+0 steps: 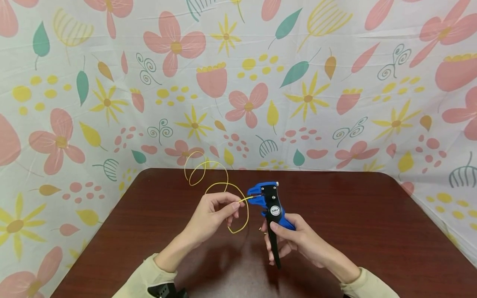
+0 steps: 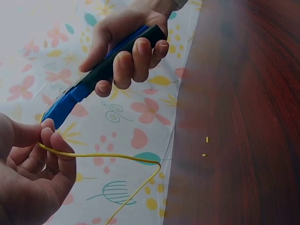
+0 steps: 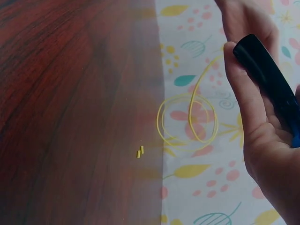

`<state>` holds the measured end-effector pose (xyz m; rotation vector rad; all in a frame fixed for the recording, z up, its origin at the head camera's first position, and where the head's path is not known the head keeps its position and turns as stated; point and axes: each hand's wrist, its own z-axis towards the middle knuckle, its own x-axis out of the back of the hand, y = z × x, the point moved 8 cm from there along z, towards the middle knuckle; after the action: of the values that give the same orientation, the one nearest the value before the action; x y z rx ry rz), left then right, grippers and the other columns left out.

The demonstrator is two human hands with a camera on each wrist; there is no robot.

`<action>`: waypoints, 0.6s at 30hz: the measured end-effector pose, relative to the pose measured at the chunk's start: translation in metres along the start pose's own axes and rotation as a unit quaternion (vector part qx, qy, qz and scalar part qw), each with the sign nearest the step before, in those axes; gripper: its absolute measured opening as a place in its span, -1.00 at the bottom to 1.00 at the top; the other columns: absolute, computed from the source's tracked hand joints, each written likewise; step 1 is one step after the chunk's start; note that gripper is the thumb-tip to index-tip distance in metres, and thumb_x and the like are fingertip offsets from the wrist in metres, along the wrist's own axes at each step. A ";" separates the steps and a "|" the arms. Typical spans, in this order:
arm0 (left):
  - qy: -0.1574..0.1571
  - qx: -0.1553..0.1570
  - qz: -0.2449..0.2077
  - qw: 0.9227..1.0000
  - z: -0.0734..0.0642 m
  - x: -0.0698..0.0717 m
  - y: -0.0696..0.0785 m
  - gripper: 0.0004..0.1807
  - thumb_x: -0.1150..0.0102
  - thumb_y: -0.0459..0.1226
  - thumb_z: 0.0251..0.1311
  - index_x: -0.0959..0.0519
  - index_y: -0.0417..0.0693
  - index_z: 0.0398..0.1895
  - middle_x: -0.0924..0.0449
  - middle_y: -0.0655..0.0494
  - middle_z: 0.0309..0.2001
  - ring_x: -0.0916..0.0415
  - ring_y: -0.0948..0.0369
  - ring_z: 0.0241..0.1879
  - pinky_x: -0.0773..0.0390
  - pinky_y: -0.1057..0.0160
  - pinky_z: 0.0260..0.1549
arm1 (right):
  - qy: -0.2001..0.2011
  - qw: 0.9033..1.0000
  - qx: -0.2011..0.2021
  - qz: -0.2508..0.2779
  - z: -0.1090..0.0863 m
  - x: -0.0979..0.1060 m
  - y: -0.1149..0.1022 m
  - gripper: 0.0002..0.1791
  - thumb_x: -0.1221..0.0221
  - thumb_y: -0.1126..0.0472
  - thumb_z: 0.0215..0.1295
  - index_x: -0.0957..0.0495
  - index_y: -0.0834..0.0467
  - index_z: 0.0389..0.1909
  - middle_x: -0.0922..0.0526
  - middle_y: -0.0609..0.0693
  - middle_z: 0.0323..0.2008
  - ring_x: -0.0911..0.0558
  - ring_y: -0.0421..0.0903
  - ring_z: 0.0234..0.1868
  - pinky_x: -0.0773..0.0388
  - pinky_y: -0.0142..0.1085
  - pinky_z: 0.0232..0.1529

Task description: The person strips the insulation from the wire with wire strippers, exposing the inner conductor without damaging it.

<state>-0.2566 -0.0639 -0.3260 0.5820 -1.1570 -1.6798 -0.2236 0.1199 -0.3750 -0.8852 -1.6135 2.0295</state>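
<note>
Head view: pinching yellow wire [image 1: 223,183] near tip w/ L hand [image 1: 210,215], thumb vs. fingers, prob. to keep the short end stiff & aimed at nose [image 1: 257,201] of blue-black wire stripper [image 1: 273,200]; gripping stripper handles [image 1: 274,246] w/ R hand [image 1: 298,240], likely for meeting wire head-on w/ handles squeezable; all held above desk [image 1: 346,207], w/ wire slack in loose loops beyond L hand, presumably clear of the work; depth of tip in nose: can't tell; on desk, apart from both hands: two yellow bits [image 3: 142,149].
</note>
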 end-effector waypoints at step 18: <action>-0.002 -0.004 0.020 1.000 0.003 -0.002 0.003 -0.86 -0.16 -0.48 0.46 -0.71 -0.35 -0.15 -0.62 -0.10 -0.46 -0.48 0.18 -0.57 -0.55 0.34 -0.54 | 0.001 1.000 0.018 -0.015 0.000 -0.001 0.002 -0.64 0.14 0.30 0.73 -0.38 0.59 0.11 -0.65 0.17 -0.30 -0.77 0.01 -0.39 -0.76 0.13 -0.29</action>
<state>-0.2568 -0.0605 -0.3228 0.5467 -1.1577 -1.6506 -0.2226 0.1187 -0.3765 -0.8449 -1.5759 2.0290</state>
